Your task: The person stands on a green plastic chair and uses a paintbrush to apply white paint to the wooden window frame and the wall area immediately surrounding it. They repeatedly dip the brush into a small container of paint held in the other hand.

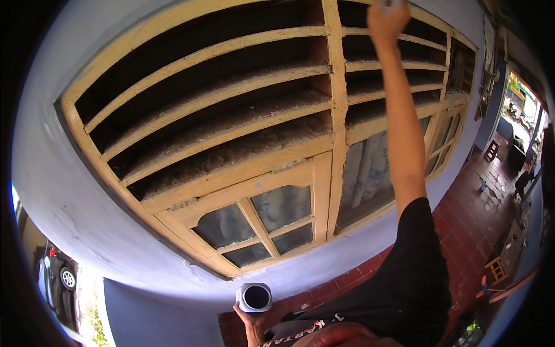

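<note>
The left hand [250,315] wraps around a white cup [254,296], its dark open mouth just above the fingers. The right hand [386,20] reaches high overhead, closed on something pale at the frame's edge; what it is cannot be told. Below that fist run dusty cream window slats [231,124].
</note>
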Motion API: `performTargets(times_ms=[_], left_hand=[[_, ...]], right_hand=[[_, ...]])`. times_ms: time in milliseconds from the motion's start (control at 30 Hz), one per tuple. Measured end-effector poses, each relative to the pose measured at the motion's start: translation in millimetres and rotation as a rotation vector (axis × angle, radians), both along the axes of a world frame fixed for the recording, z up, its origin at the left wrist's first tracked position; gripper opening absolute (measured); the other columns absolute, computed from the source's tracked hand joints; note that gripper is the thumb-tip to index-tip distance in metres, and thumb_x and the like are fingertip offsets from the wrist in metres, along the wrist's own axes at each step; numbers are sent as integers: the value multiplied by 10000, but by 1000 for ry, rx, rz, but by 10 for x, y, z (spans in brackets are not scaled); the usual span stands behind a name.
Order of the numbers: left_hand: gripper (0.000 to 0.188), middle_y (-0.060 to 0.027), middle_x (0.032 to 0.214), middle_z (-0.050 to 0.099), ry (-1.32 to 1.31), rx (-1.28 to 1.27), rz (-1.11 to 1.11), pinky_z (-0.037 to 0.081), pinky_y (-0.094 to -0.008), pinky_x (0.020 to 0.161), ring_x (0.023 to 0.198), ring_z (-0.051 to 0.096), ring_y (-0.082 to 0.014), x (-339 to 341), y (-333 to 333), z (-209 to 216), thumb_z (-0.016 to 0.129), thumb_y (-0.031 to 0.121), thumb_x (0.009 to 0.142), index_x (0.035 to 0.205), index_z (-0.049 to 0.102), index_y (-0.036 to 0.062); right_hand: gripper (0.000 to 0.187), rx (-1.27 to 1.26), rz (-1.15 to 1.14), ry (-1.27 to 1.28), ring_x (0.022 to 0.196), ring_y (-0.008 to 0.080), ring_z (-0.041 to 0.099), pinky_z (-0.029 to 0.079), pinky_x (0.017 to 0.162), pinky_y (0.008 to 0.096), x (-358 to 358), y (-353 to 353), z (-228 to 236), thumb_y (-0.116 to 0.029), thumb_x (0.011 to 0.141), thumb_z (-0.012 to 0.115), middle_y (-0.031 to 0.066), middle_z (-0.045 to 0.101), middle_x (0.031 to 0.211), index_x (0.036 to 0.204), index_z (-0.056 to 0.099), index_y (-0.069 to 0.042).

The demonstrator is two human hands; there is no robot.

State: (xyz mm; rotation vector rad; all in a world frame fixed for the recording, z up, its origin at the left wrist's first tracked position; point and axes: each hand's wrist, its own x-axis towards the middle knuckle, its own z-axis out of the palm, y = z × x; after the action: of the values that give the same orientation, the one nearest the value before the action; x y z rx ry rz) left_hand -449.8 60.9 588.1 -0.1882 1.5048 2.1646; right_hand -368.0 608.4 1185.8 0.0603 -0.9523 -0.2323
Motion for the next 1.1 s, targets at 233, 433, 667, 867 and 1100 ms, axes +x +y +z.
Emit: performTargets(times_ms=[233, 433, 667, 867, 1100], left_hand=[[686, -84, 1330, 645, 53, -3, -5, 502, -586, 959, 1210, 601, -333, 82, 90, -43, 375, 626, 885, 1331, 618, 165], [677, -78, 1318, 648, 27, -147, 181, 506, -571, 952, 1191, 605, -330, 260, 242, 176, 387, 626, 877, 1316, 627, 171], [674, -76, 1319, 646, -37, -17, 175, 495, -585, 957, 1198, 597, -328, 216, 396, 59, 403, 625, 862, 1314, 633, 181], [682, -77, 1332, 640, -21, -82, 129, 484, -596, 969, 1212, 588, -338, 248, 325, 97, 399, 631, 864, 1319, 630, 179], [709, -87, 1350, 633, -34, -108, 85, 483, -594, 980, 1226, 585, -348, 220, 441, 25, 382, 644, 874, 1354, 612, 175]], right_hand=[[265, 386, 155, -229, 800, 388, 670, 534, 712, 439, -753, -1077, 207, -8, 1003, 557, 210, 667, 909, 1268, 551, 3], [101, 253, 28, -149, 784, 418, 651, 517, 700, 444, -258, -374, 77, 30, 973, 557, 208, 669, 840, 1063, 595, 58], [310, -251, -193, 136, 868, 430, 655, 524, 791, 458, 907, 1034, 120, -200, 1052, 600, 266, 696, 949, 1127, 681, 89], [242, -72, -120, 97, 779, 385, 651, 510, 718, 446, 245, 469, 27, -154, 1049, 585, 228, 682, 868, 1070, 669, 71], [168, 304, 64, -50, 815, 379, 694, 554, 653, 425, -390, -525, 116, 0, 968, 638, 214, 674, 917, 1127, 611, 47]])
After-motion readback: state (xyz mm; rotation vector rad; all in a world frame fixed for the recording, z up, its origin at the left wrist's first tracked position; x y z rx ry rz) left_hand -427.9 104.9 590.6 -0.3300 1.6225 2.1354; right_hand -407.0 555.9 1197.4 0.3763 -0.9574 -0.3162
